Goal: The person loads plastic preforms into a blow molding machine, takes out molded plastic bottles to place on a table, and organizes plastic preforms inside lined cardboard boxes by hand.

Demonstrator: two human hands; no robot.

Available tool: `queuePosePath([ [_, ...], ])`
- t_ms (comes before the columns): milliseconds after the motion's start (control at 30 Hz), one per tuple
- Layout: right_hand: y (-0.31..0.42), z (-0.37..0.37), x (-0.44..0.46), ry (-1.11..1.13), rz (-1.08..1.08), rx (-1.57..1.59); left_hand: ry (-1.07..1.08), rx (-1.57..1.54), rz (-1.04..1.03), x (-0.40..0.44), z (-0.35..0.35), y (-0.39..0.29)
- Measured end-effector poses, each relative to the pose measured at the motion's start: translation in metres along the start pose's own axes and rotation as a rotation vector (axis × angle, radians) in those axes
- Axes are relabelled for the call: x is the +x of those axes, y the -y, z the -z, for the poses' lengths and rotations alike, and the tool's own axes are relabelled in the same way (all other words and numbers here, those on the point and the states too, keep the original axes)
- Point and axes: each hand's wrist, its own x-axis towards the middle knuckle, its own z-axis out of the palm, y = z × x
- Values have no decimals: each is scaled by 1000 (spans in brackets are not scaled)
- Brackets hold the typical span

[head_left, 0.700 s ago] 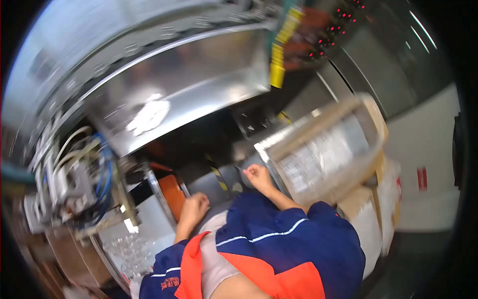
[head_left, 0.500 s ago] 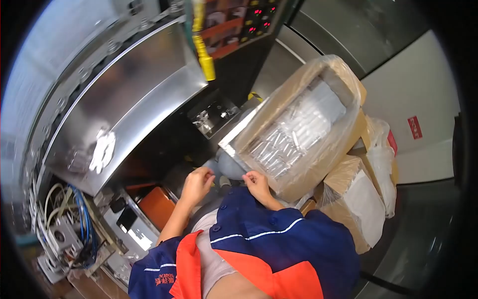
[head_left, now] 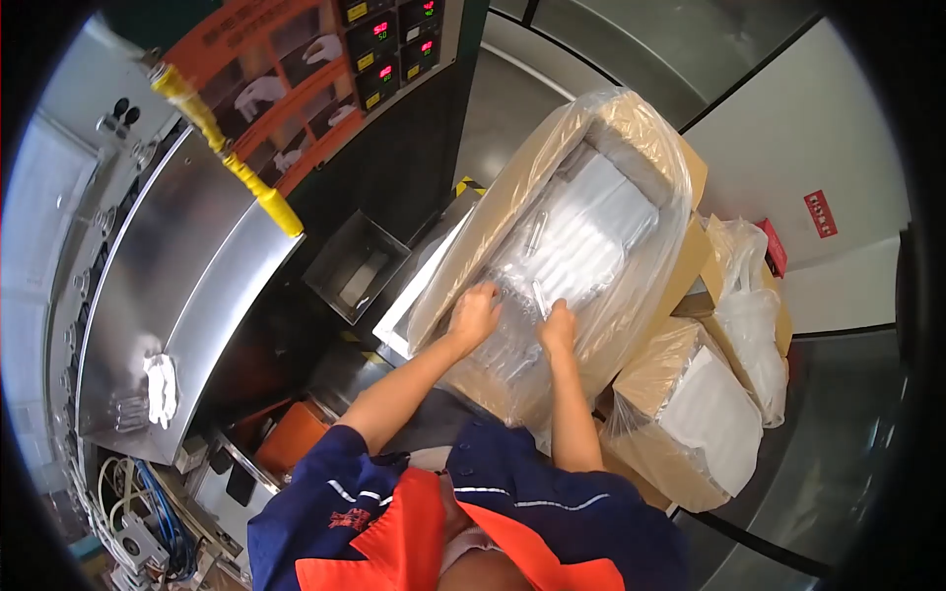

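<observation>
Inside a plastic-lined cardboard box (head_left: pixel 680 182) lie several clear tubes (head_left: pixel 507 350), loose toward the near end, with bundled white-looking ones farther in. My right hand (head_left: pixel 559 327) is closed over the box, its fingers pinching a slim clear tube (head_left: pixel 539 295) that points up and away. To its left, my left hand (head_left: pixel 477 315) is curled low over the loose tubes, fingertips pressed together. Whatever those fingers hold, if anything, cannot be made out. One more clear tube (head_left: pixel 536 233) rests farther up in the box.
A curved metal tray (head_left: pixel 212 286) with shiny clear pieces runs along the left. Beyond the box stands a panel with red digits (head_left: pixel 382 49), and a yellow-wrapped cord (head_left: pixel 236 163) hangs before it. A small metal bin (head_left: pixel 330 271) sits left of the box; wrapped packages (head_left: pixel 680 414) lie right.
Both hands have moved from in front of my body forward into the box. A tube is now in my right hand. The camera view has shifted, and the loose tubes look rearranged.
</observation>
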Motion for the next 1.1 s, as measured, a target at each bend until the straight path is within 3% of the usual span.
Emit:
queuePosePath([
  [233, -5, 0, -21, 51, -228, 458, -1, 114, 112, 95, -41, -41],
  [300, -6, 6, -35, 117, -339, 865, -69, 136, 121, 107, -55, -33],
  [400, -2, 20, -61, 131, -441, 1235, -184, -5, 285, 117, -82, -16],
  [500, 4, 38, -86, 107, -458, 1573, -130, -323, 218, 77, -43, -49],
  [533, 6, 45, -93, 107, -453, 1700, -23, -537, 238, 58, -32, -49],
  [567, 3, 50, -98, 116, -406, 1699, 76, -750, 252, 43, -15, -47],
  [700, 24, 68, -97, 184, -192, 1648, -65, -1338, 319, -1, 95, -12],
  [767, 60, 60, -88, 297, -55, 1583, -223, -1473, 464, -2, 145, 17],
  [900, 171, 28, -64, 637, 113, 1484, -299, -1970, 359, -12, 197, 70],
  [1000, 258, 7, -50, 888, 139, 1501, -311, -1877, 362, -57, 208, 81],
  [1067, 300, -26, -24, 1089, 188, 1553, -186, -1819, 404, -104, 208, 91],
  [1100, 313, -34, -17, 1103, 86, 1497, -127, -1739, 444, -130, 207, 94],
])
